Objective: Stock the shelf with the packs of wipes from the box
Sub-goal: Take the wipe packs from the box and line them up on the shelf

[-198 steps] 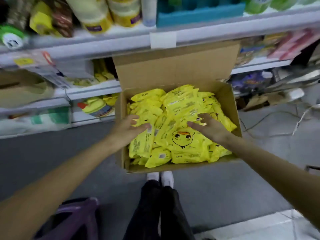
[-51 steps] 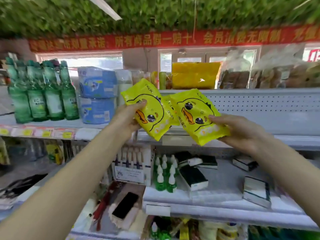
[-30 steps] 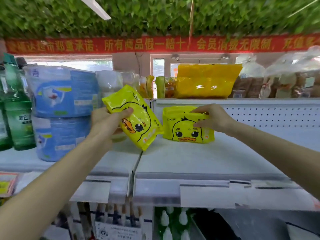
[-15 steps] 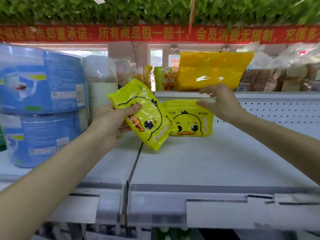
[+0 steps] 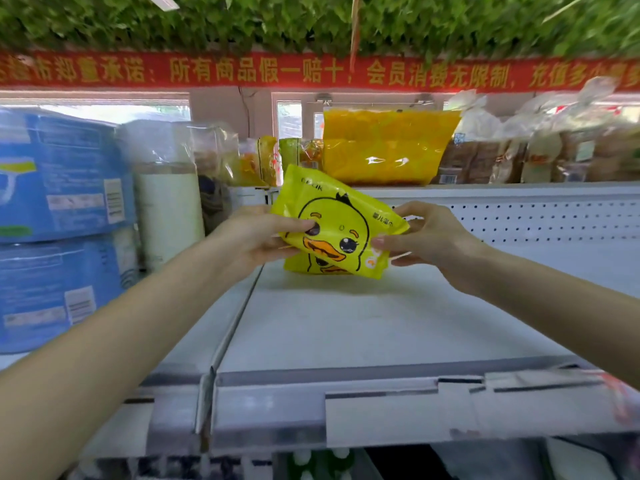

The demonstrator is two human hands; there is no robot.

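A yellow pack of wipes with a duck face (image 5: 337, 223) is held tilted above the grey shelf (image 5: 346, 323). My left hand (image 5: 258, 239) grips its left end and my right hand (image 5: 427, 239) pinches its right end. Behind it a second yellow duck pack (image 5: 308, 266) stands on the shelf against the back, mostly hidden by the held pack. The box is out of view.
Stacked blue packs (image 5: 59, 223) and a wrapped white roll (image 5: 169, 209) fill the shelf's left side. A perforated back panel (image 5: 536, 220) closes the rear. Above it sit a large orange-yellow bag (image 5: 388, 147) and bagged goods (image 5: 554, 150). The shelf's front edge (image 5: 346, 410) carries label strips.
My right hand left the pack standing at the back and came to the right end of the pack in my left hand. That pack moved right, in front of the standing one.
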